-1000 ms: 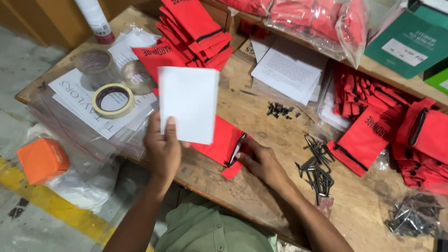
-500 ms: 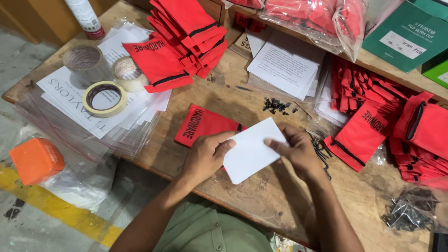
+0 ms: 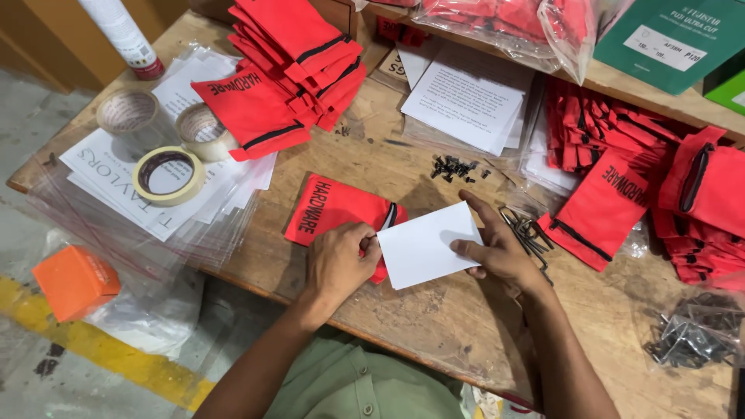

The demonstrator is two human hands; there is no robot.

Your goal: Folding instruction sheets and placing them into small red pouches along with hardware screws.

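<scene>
The left hand rests curled on the wooden table, its fingers pinched narrow at the mouth of a flat red pouch that lies just at its 12 o'clock. The right hand holds a white card by its right edge, thumb on top and fingers under or beside it, so those fingers are closed on the card. The card lies tilted between the two hands, its left corner touching or overlapping the pouch's open end; whether it has entered the pouch cannot be told.

At 12 o'clock from the card sits a small heap of black screws, and at 3 o'clock of the right hand a cluster of black hex keys. A stack of red pouches lies at 11 o'clock, three tape rolls at 9 to 10 o'clock on clear printed bags, more red pouches at 2 o'clock.

As a judgement: the card's corner could catch on the pouch's hem and crease, since the fabric mouth looks only barely pinched apart. The right wrist sits near the hex keys, so a sideways sweep could scatter them. The pouch could also slide on the table if the left pinch loosens
</scene>
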